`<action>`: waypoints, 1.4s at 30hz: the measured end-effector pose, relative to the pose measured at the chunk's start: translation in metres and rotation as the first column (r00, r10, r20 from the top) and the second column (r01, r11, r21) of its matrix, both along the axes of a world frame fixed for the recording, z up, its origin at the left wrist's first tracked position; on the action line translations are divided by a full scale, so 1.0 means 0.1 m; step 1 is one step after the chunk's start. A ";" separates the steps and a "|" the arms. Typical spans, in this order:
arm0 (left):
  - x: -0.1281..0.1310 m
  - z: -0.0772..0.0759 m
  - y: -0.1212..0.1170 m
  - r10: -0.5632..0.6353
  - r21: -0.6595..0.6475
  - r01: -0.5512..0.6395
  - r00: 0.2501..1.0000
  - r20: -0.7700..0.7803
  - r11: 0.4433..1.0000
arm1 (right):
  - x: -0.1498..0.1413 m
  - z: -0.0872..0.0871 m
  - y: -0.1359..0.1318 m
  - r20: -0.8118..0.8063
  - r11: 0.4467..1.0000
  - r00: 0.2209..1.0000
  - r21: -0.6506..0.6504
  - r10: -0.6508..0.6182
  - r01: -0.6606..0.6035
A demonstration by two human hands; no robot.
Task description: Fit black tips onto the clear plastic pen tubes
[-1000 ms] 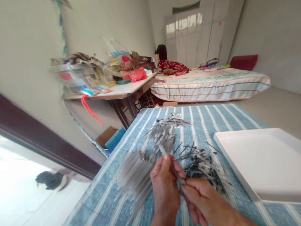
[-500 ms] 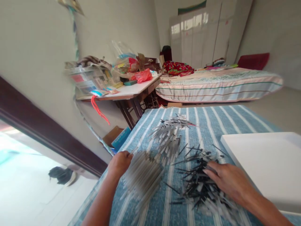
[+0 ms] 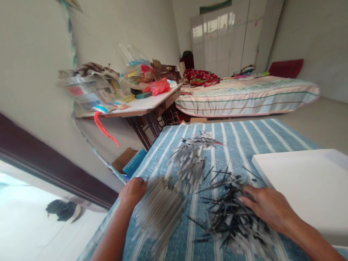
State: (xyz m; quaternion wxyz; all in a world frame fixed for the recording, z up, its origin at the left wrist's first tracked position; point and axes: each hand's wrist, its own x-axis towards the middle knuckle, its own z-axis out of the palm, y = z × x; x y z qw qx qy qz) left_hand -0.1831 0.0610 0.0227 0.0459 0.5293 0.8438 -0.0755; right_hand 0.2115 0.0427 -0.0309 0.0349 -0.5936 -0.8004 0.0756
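Observation:
My left hand (image 3: 132, 192) rests curled at the left edge of a pile of thin grey tubes (image 3: 163, 206) on a blue striped cloth (image 3: 233, 137). Its fingertips are hidden among the tubes. My right hand (image 3: 265, 206) lies palm down on a heap of thin black pieces (image 3: 227, 214), fingers bent into the heap. A second run of grey tubes (image 3: 190, 159) stretches away toward the far edge of the cloth.
A white flat tray (image 3: 301, 188) sits at the right on the cloth. Beyond stand a cluttered table (image 3: 136, 105) by the left wall, a bed (image 3: 244, 96) and white wardrobes (image 3: 225, 40). A dark item (image 3: 61, 210) lies on the floor at left.
A second ago both hands met over the middle holding a thin piece. They have since parted: the left to the grey tubes, the right onto the black heap.

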 end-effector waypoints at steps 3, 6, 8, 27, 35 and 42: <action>0.12 0.03 0.04 -0.060 0.034 0.060 0.998 -0.011 0.998 | 0.00 0.04 0.01 0.019 1.000 0.999 -0.012 -0.028 0.028; 0.40 0.03 0.13 -0.179 0.054 0.178 0.984 0.004 0.983 | -0.02 0.08 0.01 0.031 0.999 0.999 -0.007 -0.043 0.044; 0.64 -0.01 0.21 -0.264 0.045 0.262 0.964 0.027 0.964 | -0.01 0.10 0.01 0.024 0.999 0.999 -0.006 -0.045 0.045; 1.44 -0.19 0.71 -0.335 0.008 0.336 0.937 0.101 0.942 | 0.02 0.31 -0.04 -0.218 0.999 0.976 0.046 0.002 0.008; 1.77 0.01 -0.17 -0.595 0.245 0.543 0.722 0.352 0.803 | 0.00 0.28 0.02 -0.668 0.998 0.742 -0.062 -0.064 0.030; 1.81 -0.15 -0.55 -0.557 0.337 0.458 0.529 0.640 0.822 | -0.07 0.14 -0.02 -0.803 0.933 0.557 -0.337 -0.214 -0.127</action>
